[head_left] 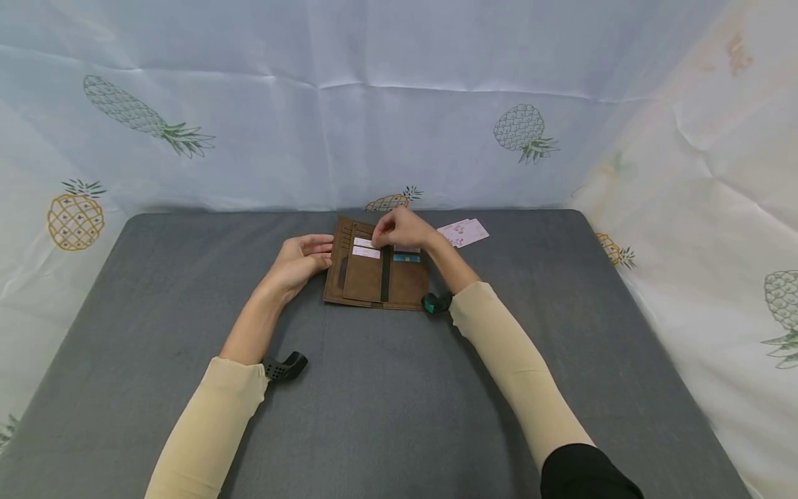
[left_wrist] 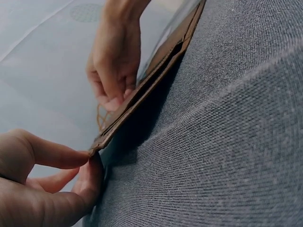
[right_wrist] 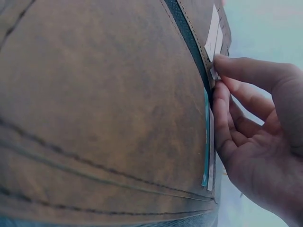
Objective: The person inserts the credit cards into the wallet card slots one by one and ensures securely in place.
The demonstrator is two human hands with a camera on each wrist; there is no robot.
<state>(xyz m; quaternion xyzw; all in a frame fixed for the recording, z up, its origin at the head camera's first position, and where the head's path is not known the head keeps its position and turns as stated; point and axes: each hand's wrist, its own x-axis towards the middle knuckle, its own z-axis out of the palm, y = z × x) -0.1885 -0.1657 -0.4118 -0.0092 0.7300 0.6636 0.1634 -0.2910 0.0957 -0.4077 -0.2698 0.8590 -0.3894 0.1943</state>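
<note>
A brown leather wallet (head_left: pixel 361 283) lies opened out near the far edge of the table. My left hand (head_left: pixel 296 267) pinches its left edge between thumb and fingers, lifted a little off the cloth in the left wrist view. Over the upper middle of the wallet, my right hand (head_left: pixel 404 229) pinches the end of a white card (right_wrist: pixel 212 72) at a slot in the left half. Two white cards (head_left: pixel 366 253) show in stacked slots there. A blue card (head_left: pixel 406 258) sits in a right-half slot, with a pale card (right_wrist: pixel 211 156) close behind it.
Pink-patterned cards (head_left: pixel 466 233) lie overlapped on the grey tabletop (head_left: pixel 374 388), just right of the wallet and behind the right wrist. A white cloth (head_left: pixel 262 138) printed with pineapples hangs along the table's far edge.
</note>
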